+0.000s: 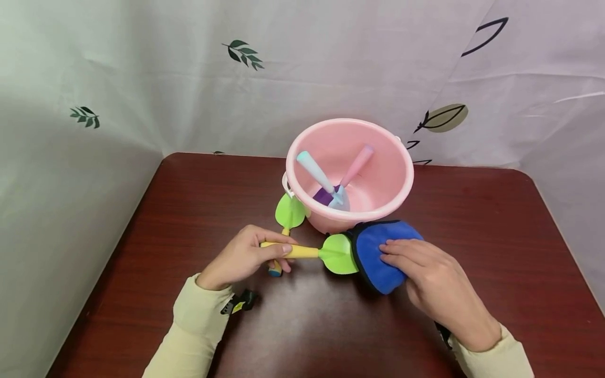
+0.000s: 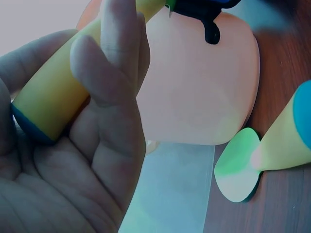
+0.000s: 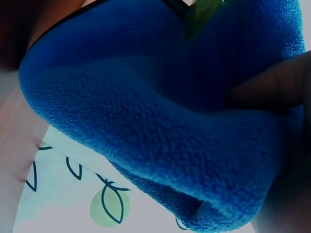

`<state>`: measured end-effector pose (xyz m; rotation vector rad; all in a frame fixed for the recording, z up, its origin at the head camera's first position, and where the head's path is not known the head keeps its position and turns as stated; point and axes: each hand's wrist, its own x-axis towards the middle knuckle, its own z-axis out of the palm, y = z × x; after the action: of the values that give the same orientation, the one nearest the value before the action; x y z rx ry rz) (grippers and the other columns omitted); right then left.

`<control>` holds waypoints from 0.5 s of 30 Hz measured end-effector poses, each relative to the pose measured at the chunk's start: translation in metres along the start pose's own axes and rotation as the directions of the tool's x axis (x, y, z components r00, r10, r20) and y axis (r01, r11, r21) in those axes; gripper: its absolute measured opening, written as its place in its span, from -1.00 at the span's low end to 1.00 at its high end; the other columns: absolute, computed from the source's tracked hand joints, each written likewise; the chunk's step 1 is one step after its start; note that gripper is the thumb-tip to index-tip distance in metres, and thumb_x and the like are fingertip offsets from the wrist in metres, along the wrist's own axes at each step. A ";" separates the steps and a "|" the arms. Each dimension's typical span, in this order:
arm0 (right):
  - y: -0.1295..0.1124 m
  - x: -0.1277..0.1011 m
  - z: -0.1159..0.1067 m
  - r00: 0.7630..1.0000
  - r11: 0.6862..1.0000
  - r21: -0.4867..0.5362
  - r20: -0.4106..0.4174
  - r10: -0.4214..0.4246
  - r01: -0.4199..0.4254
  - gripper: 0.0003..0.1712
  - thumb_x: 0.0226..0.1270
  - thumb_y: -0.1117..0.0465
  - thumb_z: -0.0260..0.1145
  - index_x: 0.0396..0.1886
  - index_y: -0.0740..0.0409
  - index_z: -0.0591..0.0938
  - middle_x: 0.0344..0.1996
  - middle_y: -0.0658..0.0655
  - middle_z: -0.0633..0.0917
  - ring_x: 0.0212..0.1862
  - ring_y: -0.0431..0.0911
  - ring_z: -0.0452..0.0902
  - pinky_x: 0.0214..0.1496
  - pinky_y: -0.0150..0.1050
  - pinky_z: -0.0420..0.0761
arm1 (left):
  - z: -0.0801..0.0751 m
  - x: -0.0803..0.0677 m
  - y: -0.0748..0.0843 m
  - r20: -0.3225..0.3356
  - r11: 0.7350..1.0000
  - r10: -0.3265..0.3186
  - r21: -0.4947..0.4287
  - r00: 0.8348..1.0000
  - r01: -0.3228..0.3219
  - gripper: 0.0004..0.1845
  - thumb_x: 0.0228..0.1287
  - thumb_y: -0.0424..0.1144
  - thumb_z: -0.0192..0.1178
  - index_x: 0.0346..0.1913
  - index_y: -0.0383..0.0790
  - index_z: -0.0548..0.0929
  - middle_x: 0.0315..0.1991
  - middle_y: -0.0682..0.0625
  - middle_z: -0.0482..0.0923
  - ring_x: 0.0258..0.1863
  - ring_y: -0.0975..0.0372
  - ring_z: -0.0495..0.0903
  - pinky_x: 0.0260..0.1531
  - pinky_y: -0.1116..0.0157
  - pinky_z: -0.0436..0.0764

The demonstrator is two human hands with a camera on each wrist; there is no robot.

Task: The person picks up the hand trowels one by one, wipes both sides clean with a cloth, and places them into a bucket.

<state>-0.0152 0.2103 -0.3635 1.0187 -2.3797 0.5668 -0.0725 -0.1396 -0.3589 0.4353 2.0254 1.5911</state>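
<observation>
Green spades [image 1: 339, 254]: two; bucket [image 1: 378, 205] tools [image 1: 315, 172]: two; cloth [image 1: 378, 252]: one.

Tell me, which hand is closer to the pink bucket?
Right. The right hand holds the blue cloth just in front of the pink bucket, near its wall. The left hand grips a yellow shovel handle farther to the bucket's left.

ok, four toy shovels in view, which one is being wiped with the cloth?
The green-bladed shovel with the yellow handle, held by the left hand; the right hand wraps the blue cloth over its blade. Its twin lies untouched; two others stand in the pink bucket.
</observation>
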 end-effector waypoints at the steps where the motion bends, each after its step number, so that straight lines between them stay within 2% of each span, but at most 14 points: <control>1: 0.000 0.000 0.000 1.000 1.000 0.000 -0.012 -0.003 0.003 -0.48 0.41 0.30 -0.18 -0.15 0.29 0.75 -0.04 0.14 0.75 0.04 0.05 0.67 0.40 -0.31 0.30 | -0.001 0.000 0.000 -0.001 1.000 -0.005 -0.009 1.000 0.005 -0.76 0.42 -0.27 0.23 -0.02 -0.35 0.75 -0.41 -0.13 0.75 -0.33 -0.27 0.70 -0.31 -0.10 0.68; 7: 0.003 0.000 -0.003 0.999 1.000 -0.005 -0.050 0.017 -0.018 -0.47 0.38 0.29 -0.18 -0.16 0.30 0.76 -0.08 0.13 0.76 0.00 0.05 0.68 0.40 -0.34 0.30 | -0.005 -0.003 0.001 -0.015 1.000 -0.004 -0.012 1.000 0.003 -0.72 0.41 -0.26 0.25 0.04 -0.38 0.72 -0.42 -0.15 0.74 -0.33 -0.28 0.70 -0.28 -0.06 0.69; 15: 0.004 0.000 -0.010 0.987 0.995 -0.022 -0.129 0.093 -0.097 -0.48 0.40 0.23 -0.14 -0.11 0.26 0.76 -0.10 0.18 0.76 -0.04 0.11 0.68 0.40 -0.41 0.28 | -0.010 -0.005 0.002 -0.014 0.999 0.028 0.016 1.000 -0.028 -0.72 0.43 -0.24 0.23 0.06 -0.33 0.71 -0.44 -0.26 0.71 -0.43 -0.24 0.65 -0.32 0.29 0.66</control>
<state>-0.0157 0.2183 -0.3567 0.8352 -2.3254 0.6127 -0.0749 -0.1498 -0.3541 0.4617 2.0522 1.6002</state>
